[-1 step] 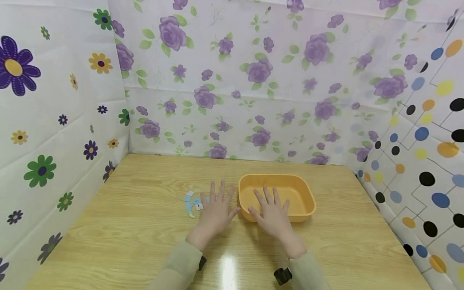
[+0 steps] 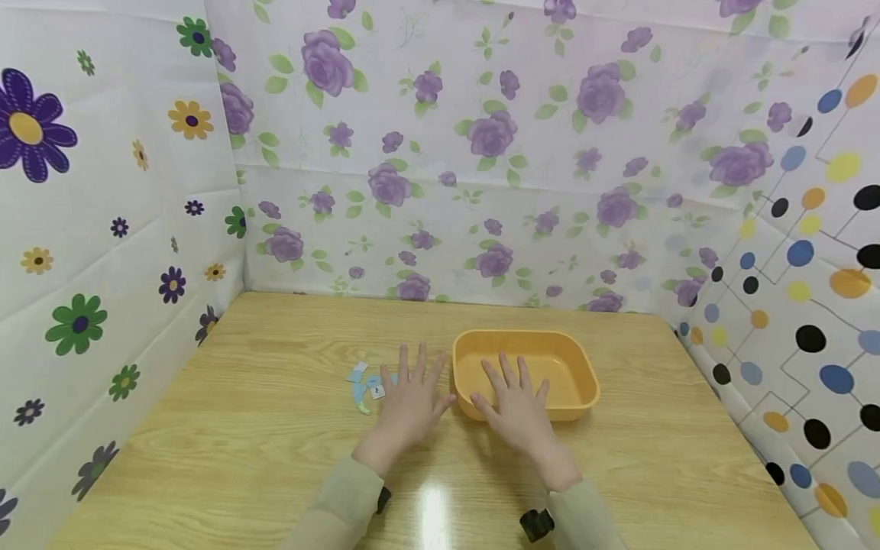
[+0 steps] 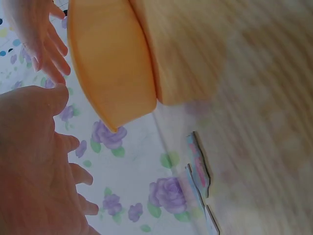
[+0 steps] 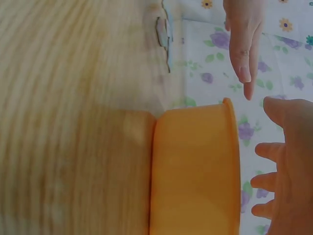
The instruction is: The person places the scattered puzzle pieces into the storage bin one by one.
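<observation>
My left hand [image 2: 410, 401] hovers with fingers spread, palm down, just left of an orange plastic tub [image 2: 474, 405] and partly over several small flat light-blue pieces [image 2: 359, 391]. One piece carries a white square with a dark mark; my fingers hide part of the group. My right hand [image 2: 520, 412], fingers also spread, is above the tub's near rim. Both wrist views show a gap between the hands and the table, and neither hand holds anything. In the left wrist view the thin pieces [image 3: 199, 164] lie flat on the wood, apart from the tub [image 3: 115, 63].
The wooden table [image 2: 275, 428] runs back to a curtain with purple roses [image 2: 495, 260]. Flower-printed cloth [image 2: 103, 252] hangs at the left and dotted cloth [image 2: 811, 305] at the right. Black straps with small devices [image 2: 536, 525] sit at the wrists.
</observation>
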A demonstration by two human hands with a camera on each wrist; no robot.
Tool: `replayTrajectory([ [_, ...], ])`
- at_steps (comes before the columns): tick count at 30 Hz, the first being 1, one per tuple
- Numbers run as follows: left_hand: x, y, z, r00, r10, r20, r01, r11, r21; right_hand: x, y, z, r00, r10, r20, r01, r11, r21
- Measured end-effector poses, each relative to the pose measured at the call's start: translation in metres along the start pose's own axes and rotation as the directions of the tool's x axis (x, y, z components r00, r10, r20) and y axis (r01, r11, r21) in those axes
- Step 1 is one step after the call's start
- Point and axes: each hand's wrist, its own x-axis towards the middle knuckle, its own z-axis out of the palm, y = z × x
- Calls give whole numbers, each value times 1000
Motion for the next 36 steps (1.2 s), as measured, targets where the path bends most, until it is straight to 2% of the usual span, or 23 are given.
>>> replayTrajectory([
  [14,-1,-4,3,1000,3,-8,-2,997,83,-2,1,1,1000,15,4,-15,1000,8],
  [20,-1,-6,0,1000,11,0,-11,998,69,0,2,-2,1000,27,-12,-27,1000,3],
  [27,0,-7,-2,1000,-12,7,12,999,33,2,6,-7,999,44,-21,-43,998,39],
  [36,-1,-10,-4,1000,-14,10,13,1000,24,9,24,-24,992,28,-119,-19,997,78],
])
